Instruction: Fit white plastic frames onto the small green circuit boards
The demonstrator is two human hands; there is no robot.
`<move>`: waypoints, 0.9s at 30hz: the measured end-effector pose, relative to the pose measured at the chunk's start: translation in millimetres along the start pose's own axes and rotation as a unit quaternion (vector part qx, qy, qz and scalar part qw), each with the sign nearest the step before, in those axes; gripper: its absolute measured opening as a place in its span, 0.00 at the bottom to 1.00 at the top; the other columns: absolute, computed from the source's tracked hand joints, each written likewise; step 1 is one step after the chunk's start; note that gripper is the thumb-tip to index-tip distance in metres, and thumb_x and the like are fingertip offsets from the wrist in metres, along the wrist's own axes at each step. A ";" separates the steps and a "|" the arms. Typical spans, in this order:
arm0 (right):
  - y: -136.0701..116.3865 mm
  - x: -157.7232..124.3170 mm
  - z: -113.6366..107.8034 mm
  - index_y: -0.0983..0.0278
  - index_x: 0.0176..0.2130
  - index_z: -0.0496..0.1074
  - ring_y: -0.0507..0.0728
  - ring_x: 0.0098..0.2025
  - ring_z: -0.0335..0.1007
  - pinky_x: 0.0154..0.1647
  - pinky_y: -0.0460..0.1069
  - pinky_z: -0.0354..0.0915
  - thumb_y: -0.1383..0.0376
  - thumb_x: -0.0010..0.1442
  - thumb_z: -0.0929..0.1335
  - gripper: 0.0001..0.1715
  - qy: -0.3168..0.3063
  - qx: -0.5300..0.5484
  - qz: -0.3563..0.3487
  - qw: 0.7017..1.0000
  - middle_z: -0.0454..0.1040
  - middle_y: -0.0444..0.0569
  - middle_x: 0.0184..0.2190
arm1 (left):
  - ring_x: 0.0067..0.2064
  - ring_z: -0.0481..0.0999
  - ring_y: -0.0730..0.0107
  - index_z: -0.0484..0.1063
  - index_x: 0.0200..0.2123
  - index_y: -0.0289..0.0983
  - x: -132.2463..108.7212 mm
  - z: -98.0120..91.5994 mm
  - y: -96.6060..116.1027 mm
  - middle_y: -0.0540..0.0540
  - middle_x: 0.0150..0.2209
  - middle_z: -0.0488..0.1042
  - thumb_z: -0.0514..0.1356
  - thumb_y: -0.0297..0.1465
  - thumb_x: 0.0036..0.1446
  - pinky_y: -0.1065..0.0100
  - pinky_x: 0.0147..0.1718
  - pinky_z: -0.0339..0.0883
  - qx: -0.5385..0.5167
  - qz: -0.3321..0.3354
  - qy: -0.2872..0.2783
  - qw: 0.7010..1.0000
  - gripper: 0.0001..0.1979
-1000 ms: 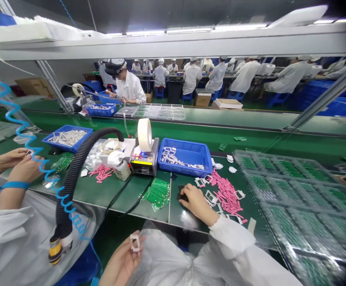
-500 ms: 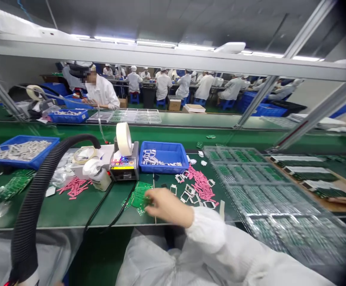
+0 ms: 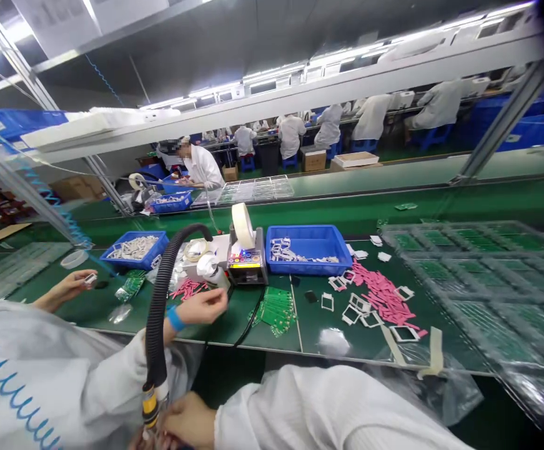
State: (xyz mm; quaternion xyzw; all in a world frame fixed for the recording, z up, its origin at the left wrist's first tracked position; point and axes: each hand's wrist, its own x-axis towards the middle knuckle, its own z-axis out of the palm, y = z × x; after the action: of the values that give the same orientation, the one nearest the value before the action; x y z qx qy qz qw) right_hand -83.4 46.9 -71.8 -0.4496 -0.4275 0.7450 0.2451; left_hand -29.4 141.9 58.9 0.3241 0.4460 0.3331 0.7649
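Note:
My right hand (image 3: 190, 422) is low at the bottom of the view, fingers bent together beside the lower end of a black ribbed hose (image 3: 157, 325) with a yellow-and-black fitting (image 3: 149, 403). What lies between the fingers is hidden. Part of my left hand (image 3: 141, 440) shows at the bottom edge, fingers curled close to the right one; its contents cannot be made out. Green circuit boards (image 3: 277, 309) lie fanned out on the green bench (image 3: 309, 334), above and right of my hands.
At left, a co-worker's hand holds a small white part (image 3: 90, 279); the other, with a blue wristband (image 3: 175, 319), is near a bottle (image 3: 213, 270). A tape dispenser (image 3: 247, 270), blue bin (image 3: 306, 269), pink strips (image 3: 384, 294), white frames (image 3: 356, 306) and clear trays (image 3: 475, 300) line the bench.
My right hand has left the circuit boards and moved down and left to the hose's lower end. The view has swung left, bringing the co-worker's arms into sight.

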 end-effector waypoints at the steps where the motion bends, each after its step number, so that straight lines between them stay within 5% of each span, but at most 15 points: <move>1: -1.9 -8.1 -2.4 0.64 0.19 0.62 0.45 0.16 0.57 0.20 0.42 0.56 0.56 0.53 0.67 0.20 0.001 0.023 0.000 1.000 0.62 0.39 0.16 | 0.47 0.72 0.54 0.71 0.45 0.29 9.9 7.3 3.0 0.48 0.46 0.70 0.43 0.37 0.64 0.58 0.43 0.69 -0.007 -0.018 -0.005 1.000 0.22; 3: -5.7 -31.3 -15.4 0.65 0.27 0.69 0.46 0.17 0.60 0.20 0.42 0.57 0.54 0.52 0.68 0.16 -0.010 0.054 0.003 0.998 0.64 0.39 0.16 | 0.47 0.72 0.57 0.70 0.45 0.26 23.8 21.4 0.3 0.47 0.47 0.70 0.37 0.34 0.66 0.60 0.43 0.68 -0.031 -0.057 -0.013 0.998 0.25; 5: -9.7 -63.6 -38.7 0.65 0.40 0.71 0.47 0.18 0.63 0.20 0.43 0.59 0.53 0.49 0.70 0.22 -0.032 0.069 -0.004 0.997 0.66 0.39 0.17 | 0.47 0.73 0.62 0.69 0.47 0.29 21.2 28.7 -15.2 0.44 0.48 0.70 0.44 0.34 0.65 0.59 0.42 0.69 -0.059 -0.077 -0.019 0.995 0.19; 6: -12.2 -82.5 -53.0 0.65 0.43 0.71 0.47 0.18 0.64 0.21 0.43 0.59 0.52 0.48 0.71 0.26 -0.043 0.073 -0.015 0.996 0.67 0.39 0.18 | 0.45 0.73 0.63 0.67 0.49 0.34 12.1 27.8 -27.9 0.43 0.49 0.70 0.55 0.35 0.60 0.57 0.41 0.71 -0.073 -0.082 -0.019 0.994 0.16; 9: -22.0 -141.5 -98.9 0.67 0.43 0.73 0.46 0.21 0.64 0.23 0.42 0.59 0.51 0.47 0.72 0.29 -0.047 0.060 -0.096 0.992 0.69 0.42 0.22 | 0.44 0.73 0.59 0.69 0.47 0.33 -36.4 8.6 -80.6 0.46 0.47 0.71 0.55 0.39 0.59 0.57 0.43 0.70 -0.118 -0.070 -0.010 0.991 0.18; 10: -25.4 -159.5 -113.2 0.67 0.45 0.73 0.46 0.22 0.64 0.24 0.43 0.59 0.52 0.48 0.72 0.29 -0.028 0.060 -0.116 0.991 0.69 0.42 0.23 | 0.43 0.74 0.62 0.70 0.45 0.32 -53.7 0.1 -99.0 0.44 0.44 0.72 0.53 0.38 0.60 0.56 0.44 0.69 -0.131 -0.063 -0.004 0.989 0.17; 12: -31.5 -190.9 -138.0 0.65 0.47 0.71 0.46 0.24 0.64 0.26 0.43 0.60 0.54 0.48 0.73 0.29 0.021 0.066 -0.148 0.987 0.69 0.42 0.26 | 0.40 0.76 0.66 0.77 0.33 0.38 -79.2 -11.2 -128.0 0.46 0.38 0.77 0.65 0.33 0.49 0.68 0.45 0.68 -0.160 -0.051 0.006 0.986 0.07; 15: -38.8 -227.6 -164.4 0.62 0.48 0.70 0.47 0.25 0.62 0.26 0.44 0.61 0.58 0.50 0.72 0.26 0.132 -0.020 -0.214 0.968 0.67 0.41 0.26 | 0.46 0.75 0.57 0.78 0.36 0.33 -88.9 -1.5 -139.8 0.39 0.45 0.76 0.71 0.33 0.37 0.61 0.52 0.64 -0.188 -0.032 -0.062 0.980 0.19; 17: -44.2 -247.7 -175.1 0.61 0.47 0.71 0.49 0.26 0.62 0.26 0.45 0.62 0.61 0.53 0.70 0.20 0.218 -0.188 -0.274 0.918 0.67 0.42 0.25 | 0.53 0.70 0.50 0.77 0.39 0.31 -84.8 21.0 -130.3 0.34 0.51 0.72 0.71 0.36 0.38 0.56 0.55 0.60 -0.182 -0.030 -0.165 0.969 0.23; 22: -60.4 -282.1 -185.7 0.63 0.42 0.71 0.57 0.39 0.65 0.37 0.54 0.64 0.69 0.57 0.66 0.11 0.373 -0.531 -0.359 0.671 0.71 0.53 0.39 | 0.51 0.71 0.46 0.78 0.35 0.31 -83.1 81.7 -104.4 0.33 0.53 0.68 0.70 0.40 0.39 0.55 0.51 0.62 -0.107 -0.052 -0.292 0.949 0.21; 24: -65.4 -288.4 -187.9 0.64 0.41 0.70 0.57 0.39 0.65 0.39 0.55 0.62 0.69 0.58 0.66 0.09 0.380 -0.569 -0.356 0.636 0.72 0.52 0.38 | 0.49 0.71 0.48 0.78 0.35 0.32 -84.4 95.7 -103.2 0.35 0.51 0.68 0.69 0.40 0.39 0.57 0.48 0.63 -0.084 -0.045 -0.298 0.950 0.20; 27: -69.6 -293.6 -193.9 0.63 0.41 0.69 0.57 0.36 0.65 0.39 0.55 0.60 0.67 0.59 0.65 0.07 0.389 -0.570 -0.364 0.626 0.73 0.50 0.35 | 0.48 0.71 0.50 0.79 0.35 0.32 -83.0 106.5 -105.2 0.36 0.50 0.68 0.69 0.38 0.40 0.57 0.48 0.63 -0.067 -0.033 -0.289 0.955 0.19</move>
State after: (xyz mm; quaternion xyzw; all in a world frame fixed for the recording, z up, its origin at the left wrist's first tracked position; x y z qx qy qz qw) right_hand 225.4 -56.6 78.5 -0.5549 -0.7608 -0.0417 0.3340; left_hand 57.9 -5.3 56.0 0.3400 0.1934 0.2291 0.8913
